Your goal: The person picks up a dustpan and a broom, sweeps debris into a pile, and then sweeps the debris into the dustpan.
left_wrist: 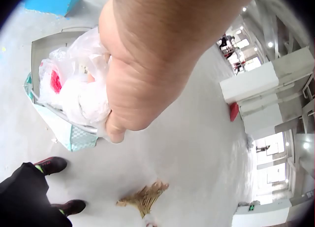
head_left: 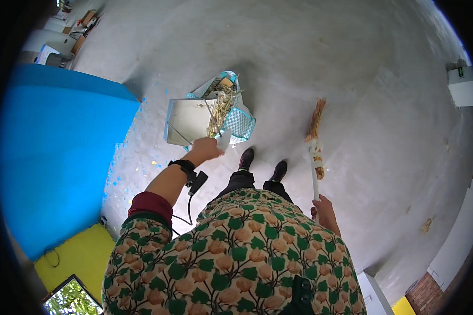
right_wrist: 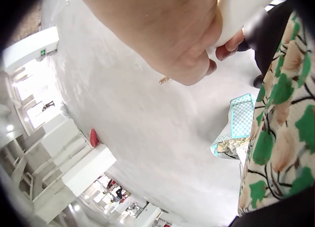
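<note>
My left hand point(head_left: 206, 149) grips the handle end of a grey, box-shaped dustpan point(head_left: 186, 118), where its two thin metal rods come together. Crumpled translucent plastic point(left_wrist: 83, 84) with a red patch bunches at that hand in the left wrist view. Straw and scraps point(head_left: 222, 107) fill a teal-and-white checked bag point(head_left: 239, 125), whose opening the dustpan overlaps in the head view. On the other side, my right hand point(head_left: 326, 212) holds the white handle point(head_left: 315, 181) of a broom. Its straw bristles point(head_left: 317, 118) point forward, away from my body.
A large blue block point(head_left: 63, 142) stands at left, with blue and yellow flecks on the grey floor point(head_left: 352, 63) beside it. My shoes point(head_left: 247, 158) are just behind the bag. A small tuft of straw point(head_left: 427, 226) lies far right.
</note>
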The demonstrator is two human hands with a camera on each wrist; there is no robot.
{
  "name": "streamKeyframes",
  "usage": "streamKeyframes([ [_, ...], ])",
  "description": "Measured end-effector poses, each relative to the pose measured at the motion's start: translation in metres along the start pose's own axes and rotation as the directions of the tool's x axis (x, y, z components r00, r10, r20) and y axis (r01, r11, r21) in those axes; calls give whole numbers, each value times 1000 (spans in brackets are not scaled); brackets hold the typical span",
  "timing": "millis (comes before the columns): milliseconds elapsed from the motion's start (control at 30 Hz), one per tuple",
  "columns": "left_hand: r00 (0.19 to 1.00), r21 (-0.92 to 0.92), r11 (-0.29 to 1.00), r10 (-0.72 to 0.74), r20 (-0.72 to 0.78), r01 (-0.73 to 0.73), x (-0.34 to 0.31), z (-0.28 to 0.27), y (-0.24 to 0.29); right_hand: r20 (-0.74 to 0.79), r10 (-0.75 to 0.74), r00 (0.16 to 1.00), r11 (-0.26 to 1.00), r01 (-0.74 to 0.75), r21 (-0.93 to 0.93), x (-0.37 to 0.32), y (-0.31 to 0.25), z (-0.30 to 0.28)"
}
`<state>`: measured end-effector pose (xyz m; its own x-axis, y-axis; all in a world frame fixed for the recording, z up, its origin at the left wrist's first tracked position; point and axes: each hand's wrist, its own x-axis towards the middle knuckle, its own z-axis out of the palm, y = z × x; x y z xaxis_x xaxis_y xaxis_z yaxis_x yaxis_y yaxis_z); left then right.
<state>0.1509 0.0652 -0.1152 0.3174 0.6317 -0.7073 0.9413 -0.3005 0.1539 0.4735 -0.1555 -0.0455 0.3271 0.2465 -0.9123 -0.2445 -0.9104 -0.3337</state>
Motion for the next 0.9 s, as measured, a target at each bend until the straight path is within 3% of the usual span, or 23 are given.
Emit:
streamKeyframes([
  [167,990,-139,989,-75,-121,58,-5,-44,-53,-15,-17,1000,1000,16,-13,-5,-1,5],
  [300,955,-199,980,-34,-296,-27,-23,-96,-87,-10,-23,1000,999,23,-22,-15,-6,9],
  [367,960,-249,968,-35,-278,-37,-30,-122,-89,-14,-19,1000,999,19,-35,-17,-9,10],
  [467,953,-180,984,-58,-297,3,-43,-153,-88,-20,-20,1000,999,19,-47,-27,-15,17],
  [567,930,-144,988,3,-367,-60,-40,-165,-80,-20,-14,1000,1000,14,-13,-28,-17,19],
  [767,948,-226,962,77,-310,-152,-26,-178,-69,-54,-19,998,1000,20,21,-36,-15,27],
  [900,933,-233,955,95,-346,-184,-18,-181,-63,-88,-2,996,1000,2,2,-43,-14,31],
])
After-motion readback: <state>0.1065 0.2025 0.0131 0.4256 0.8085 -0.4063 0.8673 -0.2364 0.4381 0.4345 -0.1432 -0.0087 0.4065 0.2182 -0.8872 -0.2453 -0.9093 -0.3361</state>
